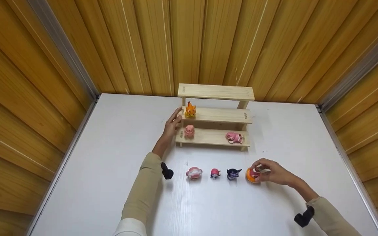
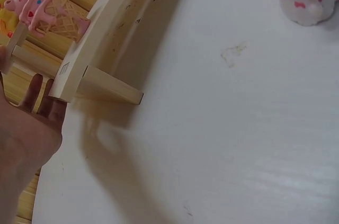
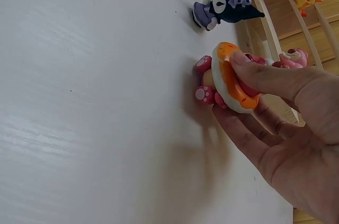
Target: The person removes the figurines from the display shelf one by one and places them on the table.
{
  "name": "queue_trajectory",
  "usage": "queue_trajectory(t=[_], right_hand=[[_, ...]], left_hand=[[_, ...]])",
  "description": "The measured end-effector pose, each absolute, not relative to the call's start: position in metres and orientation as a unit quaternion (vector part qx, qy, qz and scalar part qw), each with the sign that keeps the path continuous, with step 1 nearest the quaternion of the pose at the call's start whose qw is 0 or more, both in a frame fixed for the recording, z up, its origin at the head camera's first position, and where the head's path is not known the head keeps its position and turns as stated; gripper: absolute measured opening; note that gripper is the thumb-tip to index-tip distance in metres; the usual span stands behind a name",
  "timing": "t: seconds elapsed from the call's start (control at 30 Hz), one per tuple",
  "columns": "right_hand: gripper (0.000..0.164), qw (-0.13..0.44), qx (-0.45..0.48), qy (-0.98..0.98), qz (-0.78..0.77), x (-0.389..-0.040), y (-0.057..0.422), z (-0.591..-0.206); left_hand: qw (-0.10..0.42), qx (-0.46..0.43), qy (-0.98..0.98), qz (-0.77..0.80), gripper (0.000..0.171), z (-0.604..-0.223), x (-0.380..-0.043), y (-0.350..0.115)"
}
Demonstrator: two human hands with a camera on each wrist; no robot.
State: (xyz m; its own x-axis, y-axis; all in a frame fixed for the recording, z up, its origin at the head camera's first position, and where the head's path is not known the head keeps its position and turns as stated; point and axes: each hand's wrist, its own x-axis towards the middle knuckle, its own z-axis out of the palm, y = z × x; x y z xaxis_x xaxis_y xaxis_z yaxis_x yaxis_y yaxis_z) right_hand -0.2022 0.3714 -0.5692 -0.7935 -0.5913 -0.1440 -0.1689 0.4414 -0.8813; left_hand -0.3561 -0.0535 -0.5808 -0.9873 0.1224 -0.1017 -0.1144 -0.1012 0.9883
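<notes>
My right hand (image 1: 276,172) pinches a pink bear figurine with an orange-and-white ring round its body (image 3: 226,83), thumb on one side and fingers on the other, low over the white table; in the right wrist view its pink feet point left. My left hand (image 1: 171,126) rests its fingers against the left end of a three-step wooden display stand (image 1: 215,91). On the stand's middle step sits an orange-and-yellow figurine (image 1: 190,110). The bottom step carries a pink ice-cream-cone figurine (image 2: 47,9) at the left and a pink bear figurine (image 1: 234,137) at the right.
In front of the stand, a row on the white table (image 1: 116,170) holds a pink-and-white figurine (image 1: 194,173), a small pink-red figurine (image 1: 215,173) and a black-and-purple figurine (image 1: 233,174). Wood-patterned walls (image 1: 189,42) enclose the table's back and sides.
</notes>
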Motion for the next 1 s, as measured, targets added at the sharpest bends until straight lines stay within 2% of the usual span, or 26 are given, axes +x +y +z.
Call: queue_trajectory(t=[0.47,0.67,1.0], right_hand=[[0.040,0.238,-0.253,0.825,-0.446,-0.2085,0.3673,-0.5715],[0.038,0.242,-0.252,0.827,-0.439,-0.2076,0.3678,-0.5693],[0.048,0.245,-0.248,0.832,-0.432,-0.2075,0.3710,-0.5696]], left_hand=[[0.071,0.008,0.685,0.725,0.051,-0.5822,-0.3570,-0.0540],[0.085,-0.004,0.668,0.740,0.052,-0.5821,-0.3567,-0.0534],[0.077,-0.001,0.664,0.744,0.052,-0.5819,-0.3583,-0.0525]])
